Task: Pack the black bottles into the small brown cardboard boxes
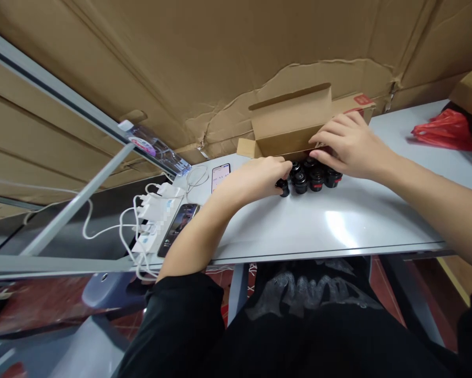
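Several small black cylindrical pieces [300, 182], some with red marks, stand grouped on the white table. My left hand [259, 179] is at the left end of the group. Its fingers are curled round one black cylindrical piece [284, 189], mostly covered by the hand. Right behind the group is an opened cardboard box [293, 115] with its lid flap raised. My right hand [349, 144] reaches over the box's front right side, thumb and fingers apart, the thumb close above the black pieces. What lies inside the box is hidden.
To the left are a phone [220, 176] showing digits, a second phone [179, 227], and a white power strip [159, 212] with cables. A plastic bottle [155, 147] leans on the metal frame. At the right lies a red plastic bag [446, 130]. Cardboard sheets [228, 47] back the table.
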`<state>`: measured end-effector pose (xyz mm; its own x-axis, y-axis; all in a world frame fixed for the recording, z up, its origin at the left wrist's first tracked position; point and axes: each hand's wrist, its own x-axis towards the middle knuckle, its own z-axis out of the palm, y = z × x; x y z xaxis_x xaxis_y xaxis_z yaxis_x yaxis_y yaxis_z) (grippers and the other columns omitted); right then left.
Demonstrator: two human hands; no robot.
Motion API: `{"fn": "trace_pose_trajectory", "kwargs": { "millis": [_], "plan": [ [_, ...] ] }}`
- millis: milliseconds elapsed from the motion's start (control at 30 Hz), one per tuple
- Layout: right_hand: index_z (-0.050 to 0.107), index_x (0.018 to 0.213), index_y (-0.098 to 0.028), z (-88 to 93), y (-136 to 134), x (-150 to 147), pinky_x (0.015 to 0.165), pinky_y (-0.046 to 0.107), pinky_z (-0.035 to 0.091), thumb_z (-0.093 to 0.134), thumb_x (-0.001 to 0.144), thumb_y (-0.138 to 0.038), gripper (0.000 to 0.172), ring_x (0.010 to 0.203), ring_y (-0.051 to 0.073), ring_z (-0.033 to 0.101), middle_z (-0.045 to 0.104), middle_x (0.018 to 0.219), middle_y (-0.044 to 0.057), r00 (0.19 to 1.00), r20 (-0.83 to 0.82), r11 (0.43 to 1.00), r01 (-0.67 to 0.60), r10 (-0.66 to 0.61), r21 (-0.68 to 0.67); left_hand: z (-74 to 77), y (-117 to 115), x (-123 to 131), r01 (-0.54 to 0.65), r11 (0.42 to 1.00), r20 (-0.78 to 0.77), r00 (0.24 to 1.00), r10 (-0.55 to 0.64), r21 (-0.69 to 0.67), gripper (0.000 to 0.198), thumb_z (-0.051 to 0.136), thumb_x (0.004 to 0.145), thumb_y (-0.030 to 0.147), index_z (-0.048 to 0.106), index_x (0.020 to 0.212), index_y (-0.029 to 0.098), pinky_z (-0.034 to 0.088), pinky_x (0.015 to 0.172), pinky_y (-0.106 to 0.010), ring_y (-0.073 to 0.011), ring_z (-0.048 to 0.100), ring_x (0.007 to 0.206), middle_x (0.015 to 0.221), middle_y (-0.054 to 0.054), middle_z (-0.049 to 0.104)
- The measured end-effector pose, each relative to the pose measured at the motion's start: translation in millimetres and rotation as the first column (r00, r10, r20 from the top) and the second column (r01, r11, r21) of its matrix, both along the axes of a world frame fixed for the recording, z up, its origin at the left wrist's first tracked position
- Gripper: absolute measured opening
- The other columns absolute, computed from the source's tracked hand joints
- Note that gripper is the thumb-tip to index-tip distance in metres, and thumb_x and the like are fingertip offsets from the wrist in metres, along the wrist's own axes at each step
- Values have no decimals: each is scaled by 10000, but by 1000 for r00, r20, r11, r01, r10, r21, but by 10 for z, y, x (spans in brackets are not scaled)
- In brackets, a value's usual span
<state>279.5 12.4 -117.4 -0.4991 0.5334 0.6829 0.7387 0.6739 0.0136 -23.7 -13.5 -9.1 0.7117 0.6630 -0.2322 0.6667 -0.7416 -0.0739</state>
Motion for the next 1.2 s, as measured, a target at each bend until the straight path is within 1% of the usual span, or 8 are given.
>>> {"fn": "trace_pose_trajectory", "kwargs": {
  "millis": [133, 267, 367, 500, 633, 867, 1000, 1200],
  "plan": [
    [896, 1349, -295, -31, 143, 179, 1138, 706, 608, 662, 1297, -419, 270, 1238, 466, 773, 873, 1187, 157, 996, -76, 998, 47, -44, 34, 49, 230, -184, 29, 998, 188, 981, -38, 52, 218, 851, 1178, 419, 789, 1206, 212, 508, 875, -359, -261, 792, 1045, 1239, -115, 884],
    [882, 1179, -282, -71, 368, 470, 1086, 706, 632, 746, 1274, -599, 358, 1210, 470, 753, 859, 1203, 192, 1000, -13, 999, -17, 17, 35, 66, 639, -457, -203, 970, 370, 918, 139, 138, 202, 742, 1217, 432, 775, 1226, 233, 520, 930, -367, -244, 763, 1007, 1094, -80, 871],
    [891, 1145, -269, -136, 549, 657, 1056, 688, 625, 752, 1273, -719, 488, 1182, 453, 743, 851, 1198, 202, 998, 29, 999, -51, 51, 19, 7, 900, -583, -270, 962, 280, 922, 268, -32, 269, 794, 1156, 496, 788, 1189, 230, 533, 896, -357, -241, 760, 964, 1057, -76, 866],
    [902, 1073, -274, -219, 682, 760, 1069, 670, 589, 780, 1260, -748, 524, 1160, 415, 734, 862, 1200, 189, 998, -5, 998, -68, 68, -7, -74, 1042, -607, -237, 961, 218, 940, 263, -141, 356, 742, 1141, 583, 808, 1159, 235, 552, 911, -368, -247, 764, 978, 1090, -89, 870],
    [879, 982, -277, -228, 689, 768, 1073, 697, 576, 827, 1229, -750, 535, 1141, 422, 737, 862, 1179, 188, 996, -17, 996, -83, 83, -17, 7, 925, -553, -267, 956, 212, 934, 288, -121, 303, 766, 1128, 545, 770, 1103, 242, 524, 901, -383, -249, 750, 956, 1049, -84, 845],
    [908, 1113, -283, -77, 486, 600, 1155, 726, 584, 780, 1259, -695, 455, 1239, 461, 738, 860, 1208, 195, 997, -26, 995, -75, 73, -63, 299, 321, -361, -301, 954, 136, 945, 299, -4, 484, 993, 998, 634, 707, 1099, 258, 461, 840, -382, -263, 728, 952, 1033, -58, 816],
    [935, 1310, -271, 24, 248, 373, 1231, 755, 555, 764, 1276, -637, 405, 1367, 503, 735, 878, 1365, 202, 995, 44, 992, -85, 90, -95, 226, 206, -258, -310, 947, -47, 950, 308, -82, 579, 1044, 928, 665, 742, 1219, 267, 464, 787, -380, -291, 764, 973, 1109, -71, 852],
    [847, 1657, -273, 25, -12, 92, 1261, 746, 544, 854, 1233, -623, 550, 1503, 540, 693, 834, 1564, 199, 971, 159, 982, -164, 178, -93, 87, 288, -160, -308, 944, -63, 951, 302, -123, 604, 962, 993, 723, 768, 1313, 248, 490, 801, -375, -299, 789, 996, 1175, -100, 869]
  ]
}}
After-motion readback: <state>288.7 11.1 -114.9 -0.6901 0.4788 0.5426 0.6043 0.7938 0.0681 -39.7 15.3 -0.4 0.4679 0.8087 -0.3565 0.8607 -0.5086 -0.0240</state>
